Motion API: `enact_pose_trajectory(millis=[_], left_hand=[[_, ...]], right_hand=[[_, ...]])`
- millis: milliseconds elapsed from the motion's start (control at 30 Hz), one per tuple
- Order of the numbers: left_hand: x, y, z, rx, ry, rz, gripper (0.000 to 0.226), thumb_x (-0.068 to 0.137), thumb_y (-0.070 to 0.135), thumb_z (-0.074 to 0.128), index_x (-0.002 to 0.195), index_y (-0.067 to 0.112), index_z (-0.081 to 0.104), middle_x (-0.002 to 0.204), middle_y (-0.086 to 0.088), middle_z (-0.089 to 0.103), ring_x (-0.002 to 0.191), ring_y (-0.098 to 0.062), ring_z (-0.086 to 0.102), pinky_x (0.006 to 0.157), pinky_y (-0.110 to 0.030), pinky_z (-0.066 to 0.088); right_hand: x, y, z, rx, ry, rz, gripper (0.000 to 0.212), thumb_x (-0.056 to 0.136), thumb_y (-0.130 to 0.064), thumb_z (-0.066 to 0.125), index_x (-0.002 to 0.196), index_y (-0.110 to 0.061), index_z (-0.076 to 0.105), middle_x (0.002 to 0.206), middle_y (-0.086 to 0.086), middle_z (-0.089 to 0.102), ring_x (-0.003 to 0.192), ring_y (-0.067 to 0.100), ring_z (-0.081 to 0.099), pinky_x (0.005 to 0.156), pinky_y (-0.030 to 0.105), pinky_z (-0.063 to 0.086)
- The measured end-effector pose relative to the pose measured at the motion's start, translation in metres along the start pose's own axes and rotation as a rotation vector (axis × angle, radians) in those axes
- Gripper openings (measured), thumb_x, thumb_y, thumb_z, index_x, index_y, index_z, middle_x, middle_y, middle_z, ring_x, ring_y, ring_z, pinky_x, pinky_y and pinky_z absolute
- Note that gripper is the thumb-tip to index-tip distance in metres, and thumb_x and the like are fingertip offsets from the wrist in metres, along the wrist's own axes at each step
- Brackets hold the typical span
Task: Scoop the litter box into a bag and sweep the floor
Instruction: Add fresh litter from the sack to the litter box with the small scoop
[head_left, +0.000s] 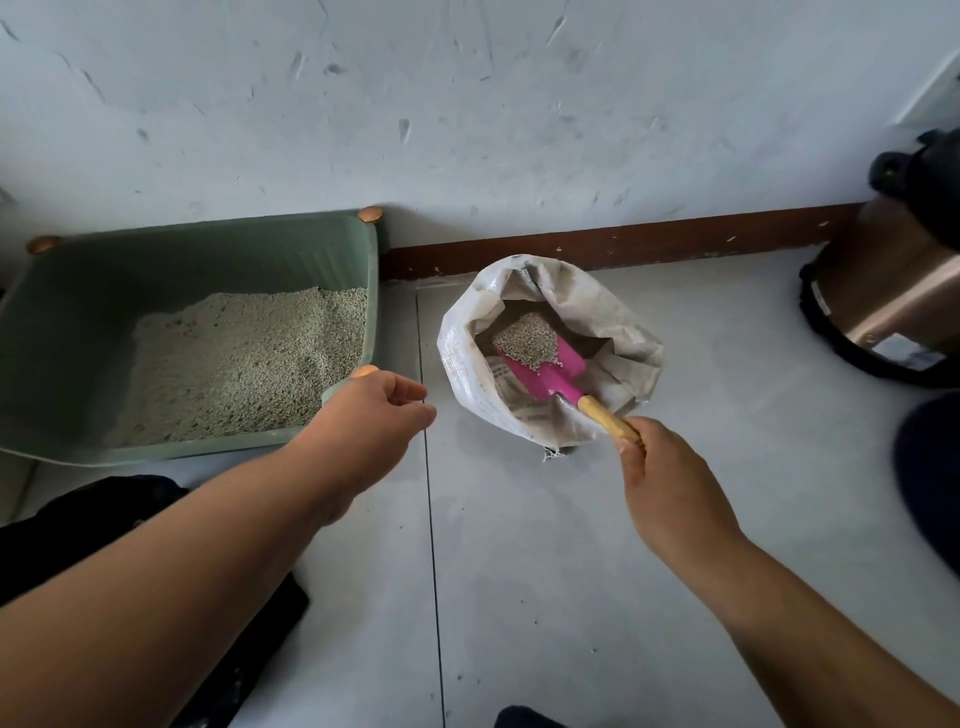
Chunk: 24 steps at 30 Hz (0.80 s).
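A green plastic litter box (371, 291) with rounded corners is sitting on the grey tiled floor (571, 571), holding coarse pale granules (244, 364). Just beside it, a woven white bag (613, 312) with a rolled rim is holding a pink scoop (558, 376) heaped with granules. The right hand (670, 493) is clamping its grip round the scoop's wooden handle (605, 415). The left hand (374, 415) is hovering by the box's near corner, its grip loosely curled and holding nothing.

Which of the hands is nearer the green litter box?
Left. The left hand is at the near right corner of the litter box; the right hand, farther right, grips the pink scoop in the bag.
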<state>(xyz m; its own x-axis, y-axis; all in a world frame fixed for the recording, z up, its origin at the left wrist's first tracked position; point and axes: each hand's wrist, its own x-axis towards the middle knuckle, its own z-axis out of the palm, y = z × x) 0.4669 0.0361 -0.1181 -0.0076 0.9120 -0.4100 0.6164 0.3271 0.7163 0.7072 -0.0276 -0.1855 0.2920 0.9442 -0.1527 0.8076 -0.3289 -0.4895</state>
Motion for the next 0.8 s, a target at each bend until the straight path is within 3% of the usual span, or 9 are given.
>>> enact_pose_trajectory(millis=[233,400,567,700,800], left_hand=[[-0.002,0.001,0.002,0.007,-0.016,0.034,0.028,0.096,0.021,0.061,0.123,0.013,0.063,0.117,-0.003,0.064,0.084,-0.005,0.055,0.066,-0.021,0.044],[-0.006,-0.002,-0.004,0.001,-0.033,0.056,0.027,0.096,0.021,0.061,0.122,0.014,0.063,0.114,-0.002,0.064,0.082,-0.005,0.055,0.064,-0.021,0.042],[-0.006,-0.011,-0.012,-0.019,-0.041,0.044,0.025,0.095,0.02,0.061,0.119,0.015,0.063,0.115,-0.001,0.063,0.099,-0.014,0.06,0.086,-0.032,0.05],[-0.009,-0.024,-0.023,-0.033,-0.041,0.012,0.027,0.096,0.021,0.061,0.122,0.017,0.062,0.115,0.0,0.062,0.094,-0.01,0.059,0.078,-0.03,0.048],[-0.011,-0.033,-0.033,-0.038,-0.024,0.002,0.026,0.096,0.021,0.061,0.121,0.017,0.063,0.115,0.0,0.064,0.097,-0.015,0.061,0.078,-0.03,0.049]], right_hand=[[-0.017,-0.006,-0.01,0.015,-0.004,-0.021,0.028,0.101,-0.029,0.039,0.121,-0.016,0.055,0.101,0.003,0.06,0.085,0.019,0.057,0.073,0.034,0.048],[-0.029,-0.01,-0.022,0.033,-0.013,-0.025,0.028,0.101,-0.031,0.039,0.122,-0.02,0.054,0.095,-0.003,0.058,0.078,0.014,0.053,0.068,0.029,0.041],[-0.04,-0.016,-0.037,0.018,0.002,-0.033,0.026,0.101,-0.031,0.04,0.119,-0.022,0.055,0.081,-0.008,0.052,0.067,0.008,0.048,0.056,0.023,0.033],[-0.044,-0.032,-0.045,0.007,0.0,-0.08,0.026,0.101,-0.031,0.039,0.12,-0.022,0.055,0.073,-0.011,0.046,0.06,0.005,0.043,0.05,0.019,0.027],[-0.042,-0.047,-0.048,0.001,-0.025,-0.137,0.028,0.101,-0.03,0.041,0.123,-0.022,0.055,0.073,-0.012,0.045,0.062,0.004,0.043,0.051,0.019,0.027]])
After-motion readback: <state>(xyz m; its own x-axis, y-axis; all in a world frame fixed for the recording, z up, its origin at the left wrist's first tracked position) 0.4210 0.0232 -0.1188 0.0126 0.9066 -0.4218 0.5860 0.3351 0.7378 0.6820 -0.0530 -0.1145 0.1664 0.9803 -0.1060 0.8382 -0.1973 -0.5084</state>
